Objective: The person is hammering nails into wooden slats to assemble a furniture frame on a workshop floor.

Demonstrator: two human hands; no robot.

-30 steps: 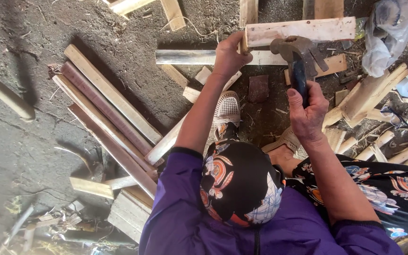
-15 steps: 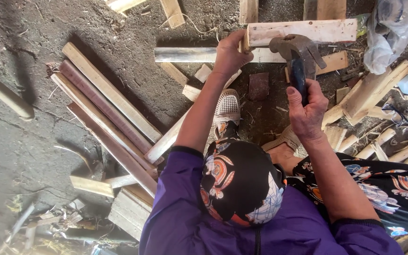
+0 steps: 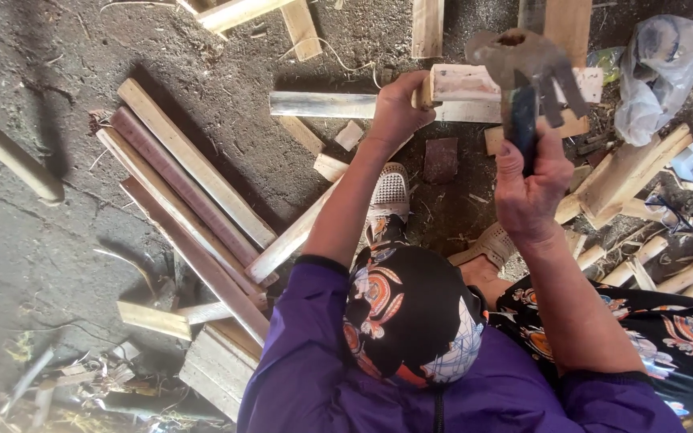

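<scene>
My left hand [image 3: 395, 104] grips the left end of a pale wooden plank [image 3: 475, 82] that lies across other wood on the ground, with a small wooden piece pinched at the plank's end. My right hand [image 3: 527, 184] is closed around the dark handle of a claw hammer [image 3: 523, 60]. The hammer's rusty head is raised high above the plank, close to the camera, and hides part of the plank. A patterned head covering [image 3: 411, 321] and purple sleeves fill the lower middle.
Several long slats [image 3: 186, 184] lie slanted on the dirt floor at left. A grey batten [image 3: 322, 104] lies beside the plank. Short offcuts pile up at right [image 3: 627, 176], near a plastic bag [image 3: 655, 72]. A sandalled foot [image 3: 391, 192] rests below the plank. A wooden block [image 3: 218, 361] lies lower left.
The hammer has swung up, away from the plank and toward the camera. My left hand has stayed on the plank's end.
</scene>
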